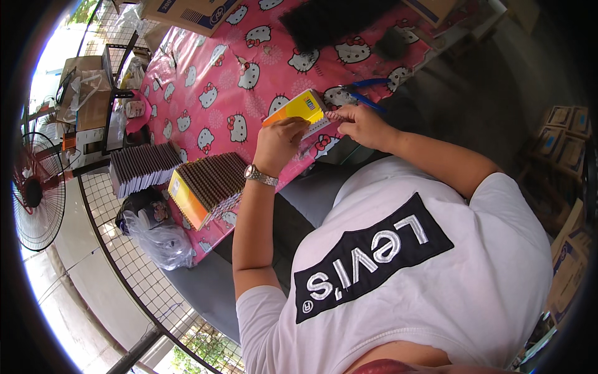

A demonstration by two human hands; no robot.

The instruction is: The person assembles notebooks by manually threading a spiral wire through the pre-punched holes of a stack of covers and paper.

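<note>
A small notebook (291, 111) with a yellow and orange cover lies at the near edge of the table. My left hand (281, 142), with a metal watch on its wrist, grips the notebook's near left side, fingers bent over the cover. A row of punched holes shows along the notebook's near edge. At its right corner my right hand (366, 127) pinches a dark spiral binding coil (334, 116) between thumb and fingers. How far the coil runs through the holes is hard to see. Just beyond that hand lie blue-handled pliers (369, 83).
A pink tablecloth (187, 115) with cat faces covers the table. Two stacks of spiral notebooks (212, 184) stand at the left, beside a clear plastic bag (159, 240). Black coils (333, 22) lie at the far side near a cardboard box (190, 14). A fan (38, 190) stands far left.
</note>
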